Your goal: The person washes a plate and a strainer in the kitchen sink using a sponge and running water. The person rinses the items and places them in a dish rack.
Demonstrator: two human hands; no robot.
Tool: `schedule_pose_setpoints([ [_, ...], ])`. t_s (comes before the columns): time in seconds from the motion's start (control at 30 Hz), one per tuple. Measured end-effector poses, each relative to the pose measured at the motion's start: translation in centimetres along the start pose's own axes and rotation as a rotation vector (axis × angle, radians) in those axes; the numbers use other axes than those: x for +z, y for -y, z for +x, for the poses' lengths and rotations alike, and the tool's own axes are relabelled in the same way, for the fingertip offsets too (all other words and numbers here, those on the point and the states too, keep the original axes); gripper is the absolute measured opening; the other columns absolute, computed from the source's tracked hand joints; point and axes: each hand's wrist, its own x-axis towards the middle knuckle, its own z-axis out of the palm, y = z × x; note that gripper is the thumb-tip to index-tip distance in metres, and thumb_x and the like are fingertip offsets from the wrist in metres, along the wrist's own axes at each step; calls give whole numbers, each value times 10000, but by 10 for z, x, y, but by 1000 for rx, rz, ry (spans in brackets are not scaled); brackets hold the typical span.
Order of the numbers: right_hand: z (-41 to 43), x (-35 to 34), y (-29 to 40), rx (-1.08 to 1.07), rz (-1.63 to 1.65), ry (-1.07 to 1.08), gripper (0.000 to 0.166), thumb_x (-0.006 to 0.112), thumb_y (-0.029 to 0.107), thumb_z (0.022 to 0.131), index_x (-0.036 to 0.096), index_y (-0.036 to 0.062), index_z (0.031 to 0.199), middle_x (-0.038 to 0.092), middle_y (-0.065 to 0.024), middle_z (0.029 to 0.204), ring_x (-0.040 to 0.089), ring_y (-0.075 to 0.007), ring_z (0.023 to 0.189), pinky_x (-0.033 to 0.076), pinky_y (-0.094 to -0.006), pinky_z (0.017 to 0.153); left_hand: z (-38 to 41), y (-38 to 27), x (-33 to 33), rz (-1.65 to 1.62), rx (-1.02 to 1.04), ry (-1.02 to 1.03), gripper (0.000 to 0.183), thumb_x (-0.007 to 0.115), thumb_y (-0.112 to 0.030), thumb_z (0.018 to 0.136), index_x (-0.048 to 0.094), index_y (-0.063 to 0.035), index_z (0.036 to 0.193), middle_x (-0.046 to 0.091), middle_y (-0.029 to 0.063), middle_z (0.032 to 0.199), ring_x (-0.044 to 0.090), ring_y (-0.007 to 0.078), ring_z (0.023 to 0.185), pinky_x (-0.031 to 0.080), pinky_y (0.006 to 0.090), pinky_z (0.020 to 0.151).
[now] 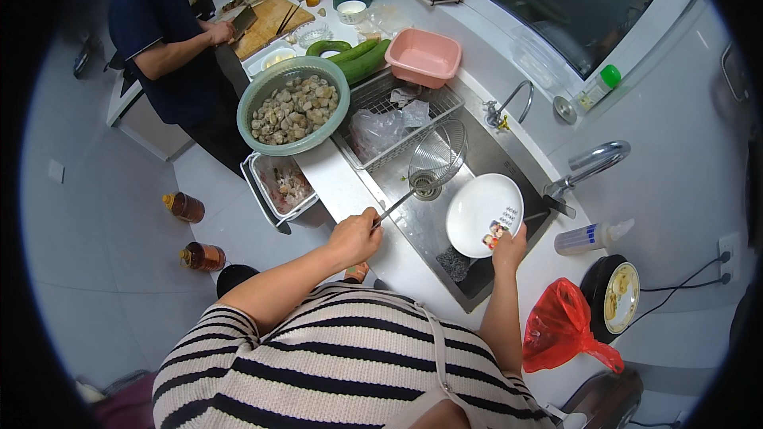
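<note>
My left hand (pixel 356 235) grips the handle of a wire skimmer (pixel 439 152), whose coiled metal basket hangs over the sink drain (pixel 427 186). In my right hand (pixel 510 250) is a white oval plate (pixel 477 208) with a printed picture near its lower rim, tilted above the steel sink (pixel 393 244). My fingers under the plate are hidden. A dark scouring pad (pixel 454 263) lies in the sink below the plate. Left of the skimmer, a wire basket (pixel 369 158) across the sink holds a clear plastic bag (pixel 381 130).
A green colander of clams (pixel 246 122) stands at the counter edge, above a waste bin (pixel 286 214). Beyond are cucumbers (pixel 366 62) and a pink basin (pixel 424 53). A faucet (pixel 572 179) and red bag (pixel 554 328) are right. Another person (pixel 161 42) holds a cleaver (pixel 244 21).
</note>
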Motion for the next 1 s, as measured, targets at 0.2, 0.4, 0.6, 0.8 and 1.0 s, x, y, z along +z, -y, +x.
schedule_pose_setpoints([
  [0.2,-12,28,-19,435,732,132,358,509,140,896,492,45,1241,628,-102,1055,658,-175,826,538,-291,572,-11,-22,-10,29,-81,63,306,550,-304,886,556,-11,974,649,176,748,633,362,740,483,445,705],
  [0.4,-30,50,-3,440,1115,255,423,486,208,966,370,64,1347,499,-130,1285,552,-263,1132,523,-423,844,-6,-23,-15,40,-76,134,306,540,-314,891,572,-21,974,645,175,773,626,354,763,475,444,722],
  [0.6,-41,75,33,369,1268,273,475,495,137,935,342,55,1377,469,-128,1328,495,-279,1201,448,-454,967,23,6,-29,-189,7,233,253,562,-228,886,570,10,972,621,138,741,595,250,701,467,373,668],
  [0.8,-39,109,70,367,1272,211,550,489,-3,807,372,41,1343,495,-134,1296,516,-292,1180,461,-459,967,60,36,-66,-380,45,481,228,553,-107,898,525,-1,1098,631,37,852,532,96,659,450,250,600],
  [1.0,-30,142,107,402,1378,196,536,462,-27,799,388,35,1327,505,-156,1289,517,-321,1185,439,-492,992,87,41,-114,-750,-104,789,262,551,-102,897,507,-24,1143,648,44,923,579,96,703,493,248,599],
])
